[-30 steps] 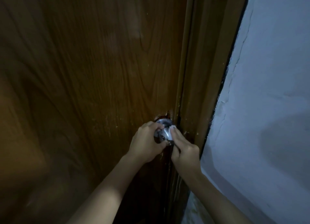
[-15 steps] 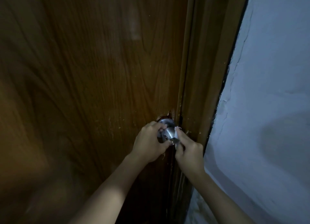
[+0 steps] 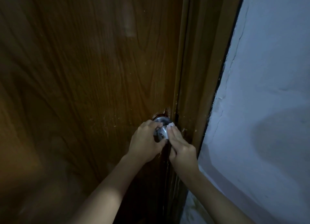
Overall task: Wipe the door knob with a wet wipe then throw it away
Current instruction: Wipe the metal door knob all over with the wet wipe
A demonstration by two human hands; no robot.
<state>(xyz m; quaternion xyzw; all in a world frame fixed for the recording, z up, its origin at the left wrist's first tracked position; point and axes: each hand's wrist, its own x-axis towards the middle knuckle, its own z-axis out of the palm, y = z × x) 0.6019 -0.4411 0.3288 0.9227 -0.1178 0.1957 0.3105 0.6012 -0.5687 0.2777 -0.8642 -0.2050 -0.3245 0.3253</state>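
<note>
A round silver door knob (image 3: 161, 131) sits at the right edge of a dark brown wooden door (image 3: 94, 82). My left hand (image 3: 145, 142) grips the knob from the left, fingers curled over its top. My right hand (image 3: 181, 146) presses a white wet wipe (image 3: 169, 125) against the knob's right side; only a small corner of the wipe shows above my fingertips. Most of the knob is hidden by both hands.
The wooden door frame (image 3: 198, 82) runs just right of the knob. A pale blue-white plaster wall (image 3: 265, 106) with cracks along its edge fills the right side. The light is dim.
My right hand has slid up along the knob's right side with the wipe, and more white now shows above my fingers. My left hand keeps its grip on the knob.
</note>
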